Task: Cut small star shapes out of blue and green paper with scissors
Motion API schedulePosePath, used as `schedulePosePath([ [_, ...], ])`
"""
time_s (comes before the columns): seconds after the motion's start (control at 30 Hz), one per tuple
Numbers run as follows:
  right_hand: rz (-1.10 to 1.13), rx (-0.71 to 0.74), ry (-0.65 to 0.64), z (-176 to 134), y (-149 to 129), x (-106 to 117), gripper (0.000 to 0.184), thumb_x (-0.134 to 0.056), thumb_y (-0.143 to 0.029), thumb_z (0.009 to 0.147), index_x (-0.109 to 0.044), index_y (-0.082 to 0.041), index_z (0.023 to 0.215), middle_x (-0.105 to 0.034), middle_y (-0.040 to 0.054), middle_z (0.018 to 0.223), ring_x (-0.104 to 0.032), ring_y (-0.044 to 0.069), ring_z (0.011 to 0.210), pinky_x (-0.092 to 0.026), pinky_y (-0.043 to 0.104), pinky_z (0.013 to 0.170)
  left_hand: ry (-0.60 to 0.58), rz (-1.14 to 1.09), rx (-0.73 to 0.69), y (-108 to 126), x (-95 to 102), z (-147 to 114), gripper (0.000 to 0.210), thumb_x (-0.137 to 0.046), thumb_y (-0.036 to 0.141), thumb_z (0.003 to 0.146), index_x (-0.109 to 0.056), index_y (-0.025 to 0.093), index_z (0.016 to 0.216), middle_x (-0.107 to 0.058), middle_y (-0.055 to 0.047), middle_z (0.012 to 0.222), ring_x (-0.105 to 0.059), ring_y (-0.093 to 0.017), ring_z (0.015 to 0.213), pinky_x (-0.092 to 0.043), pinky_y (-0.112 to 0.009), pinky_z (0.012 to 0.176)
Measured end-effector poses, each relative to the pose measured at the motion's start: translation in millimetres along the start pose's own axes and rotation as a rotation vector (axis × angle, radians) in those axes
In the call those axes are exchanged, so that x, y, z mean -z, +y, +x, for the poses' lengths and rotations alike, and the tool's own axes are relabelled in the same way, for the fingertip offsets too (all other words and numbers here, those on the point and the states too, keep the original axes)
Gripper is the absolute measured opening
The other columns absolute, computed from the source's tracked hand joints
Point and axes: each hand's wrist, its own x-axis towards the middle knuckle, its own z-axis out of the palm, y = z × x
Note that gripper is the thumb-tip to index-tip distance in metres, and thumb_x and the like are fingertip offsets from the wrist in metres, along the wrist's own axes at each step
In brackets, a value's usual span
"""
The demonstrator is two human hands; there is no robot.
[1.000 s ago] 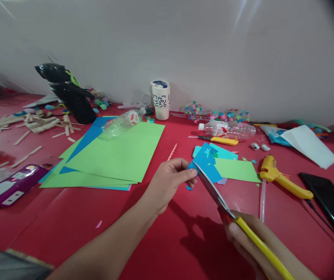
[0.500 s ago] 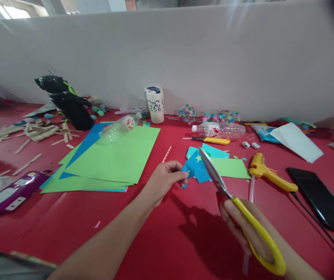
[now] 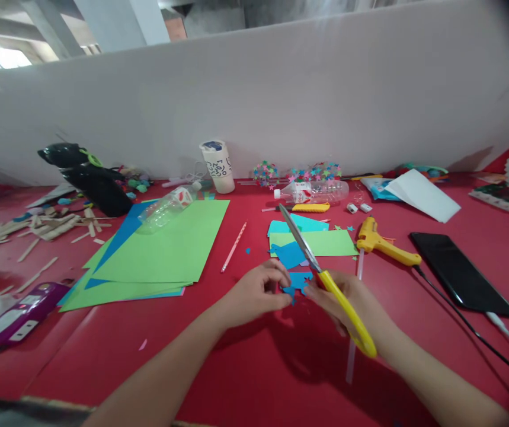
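My right hand [image 3: 347,302] is closed round the scissors [image 3: 341,302], whose yellow handle rests across it; the metal blades point up and away, apparently together. Its fingertips also touch a small blue paper piece [image 3: 301,280] with a star-shaped hole. At the other side of this piece is my left hand [image 3: 258,293], thumb and fingers bent in a pinch at its jagged edge. Just beyond lie a blue paper scrap [image 3: 290,255] and a light green paper strip [image 3: 325,243]. A pink patterned pencil [image 3: 234,248] lies beyond my left hand.
Green and blue sheets [image 3: 160,249] lie at left under a plastic bottle [image 3: 169,207]. A yellow glue gun [image 3: 385,243] and black phone [image 3: 461,273] are at right, with cables. A cutter knife [image 3: 310,207], another bottle [image 3: 320,192] and a white tumbler [image 3: 218,169] stand or lie farther back.
My right hand has moved in with the scissors to the blue paper at my left hand. The scissors' handle has swung nearer. The camera view has shifted, and the whole pencil now shows.
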Motion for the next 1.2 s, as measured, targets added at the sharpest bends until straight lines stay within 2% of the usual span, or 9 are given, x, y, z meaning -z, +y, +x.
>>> schedulePosePath([
  [0.13, -0.017, 0.033, -0.078, 4, 2, -4, 0.014, -0.058, -0.025, 0.068, -0.047, -0.02, 0.06, -0.035, -0.0119, 0.035, -0.034, 0.005, 0.025, -0.027, 0.017, 0.029, -0.131, -0.01, 0.038, 7, -11.0, -3, 0.002, -0.057, 0.016, 0.064, -0.058, 0.014, 0.065, -0.051, -0.002, 0.085, -0.049, -0.012, 0.073, -0.039, -0.022, 0.063],
  [0.23, -0.007, 0.085, -0.172, 5, 6, -5, 0.008, -0.052, -0.015, 0.066, -0.048, -0.02, 0.061, -0.037, -0.0118, 0.037, -0.034, 0.005, 0.024, -0.027, 0.017, 0.029, -0.136, -0.033, 0.039, 6, -16.9, -3, 0.007, -0.056, 0.012, 0.06, -0.059, 0.014, 0.066, -0.052, -0.001, 0.084, -0.049, -0.012, 0.073, -0.039, -0.023, 0.063],
  [0.3, -0.003, 0.087, -0.179, 6, 8, -6, 0.01, -0.051, -0.013, 0.065, -0.047, -0.021, 0.06, -0.037, -0.0121, 0.037, -0.033, 0.005, 0.024, -0.027, 0.016, 0.027, -0.115, -0.082, 0.043, 4, -17.8, -3, 0.006, -0.055, 0.012, 0.06, -0.058, 0.014, 0.065, -0.051, -0.001, 0.082, -0.049, -0.013, 0.073, -0.039, -0.023, 0.061],
  [0.4, 0.017, 0.044, -0.091, 5, 9, -5, 0.011, -0.051, -0.018, 0.069, -0.044, -0.021, 0.061, -0.034, -0.013, 0.035, -0.034, 0.005, 0.023, -0.028, 0.015, 0.026, -0.08, -0.165, 0.073, 2, -16.7, -2, 0.004, -0.059, 0.018, 0.064, -0.057, 0.014, 0.063, -0.05, 0.0, 0.077, -0.046, -0.01, 0.064, -0.037, -0.023, 0.058],
  [0.53, 0.008, 0.086, 0.003, 1, 5, 0, 0.019, -0.051, -0.027, 0.076, -0.043, -0.021, 0.06, -0.035, -0.0122, 0.033, -0.038, 0.006, 0.025, -0.031, 0.015, 0.028, -0.022, -0.249, 0.075, 4, -15.0, -2, 0.011, -0.062, 0.025, 0.069, -0.059, 0.015, 0.067, -0.052, 0.0, 0.073, -0.047, -0.011, 0.065, -0.037, -0.024, 0.063],
  [0.77, 0.039, 0.008, -0.066, 6, 13, 0, 0.017, -0.048, -0.022, 0.077, -0.044, -0.021, 0.061, -0.034, -0.0134, 0.031, -0.038, 0.006, 0.023, -0.032, 0.014, 0.027, 0.06, -0.345, 0.107, 3, -12.2, -4, 0.011, -0.062, 0.026, 0.071, -0.06, 0.015, 0.071, -0.053, 0.0, 0.069, -0.046, -0.01, 0.062, -0.036, -0.023, 0.059],
  [1.0, 0.074, 0.068, 0.027, 5, 20, -6, 0.018, -0.048, -0.029, 0.08, -0.044, -0.021, 0.064, -0.034, -0.0132, 0.035, -0.037, 0.006, 0.024, -0.034, 0.016, 0.029, 0.091, -0.477, 0.205, 4, -15.8, -6, 0.017, -0.065, 0.03, 0.07, -0.059, 0.015, 0.074, -0.046, 0.005, 0.061, -0.035, -0.003, 0.045, -0.027, -0.019, 0.045],
  [1.1, 0.039, 0.117, -0.027, 1, 13, -2, 0.023, -0.049, -0.037, 0.08, -0.044, -0.021, 0.064, -0.035, -0.0113, 0.035, -0.039, 0.008, 0.028, -0.036, 0.019, 0.032, 0.097, -0.522, 0.216, 5, -15.9, -5, 0.017, -0.065, 0.031, 0.07, -0.059, 0.015, 0.073, -0.046, 0.005, 0.059, -0.033, -0.003, 0.042, -0.025, -0.019, 0.042],
  [1.2, 0.042, 0.185, -0.072, -2, 9, 3, 0.035, -0.049, -0.051, 0.079, -0.038, -0.022, 0.062, -0.032, -0.0108, 0.038, -0.035, 0.007, 0.029, -0.031, 0.019, 0.032, 0.181, -0.574, 0.203, 3, -9.1, -5, 0.016, -0.065, 0.029, 0.071, -0.057, 0.016, 0.073, -0.047, 0.005, 0.059, -0.033, -0.003, 0.042, -0.025, -0.018, 0.04],
])
